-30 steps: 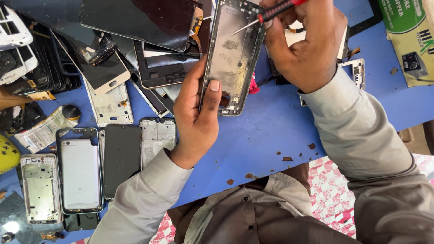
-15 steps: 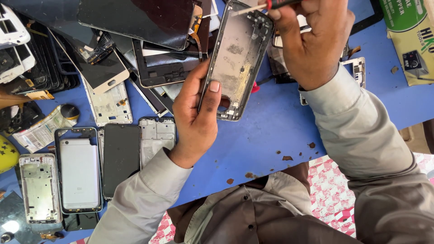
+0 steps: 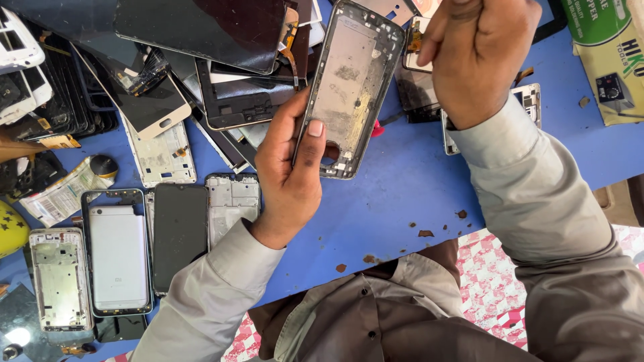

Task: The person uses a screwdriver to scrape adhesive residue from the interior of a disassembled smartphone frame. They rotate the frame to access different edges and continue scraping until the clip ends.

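Left hand (image 3: 290,175) grips phone frame (image 3: 351,90); right hand (image 3: 477,57) fisted above.

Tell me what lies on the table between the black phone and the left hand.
A silver phone frame lies between the black phone and the left hand, in the head view.

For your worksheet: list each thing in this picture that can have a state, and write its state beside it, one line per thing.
Phone frame: stripped to a bare shell, tilted, held above the table.
Left hand: closed on the frame's lower edge, thumb on its inner face.
Right hand: curled into a fist near the frame's top; what it holds is hidden.
Black phone: lying flat, screen dark.
Silver phone: lying back up.
Blue table: paint chipped.
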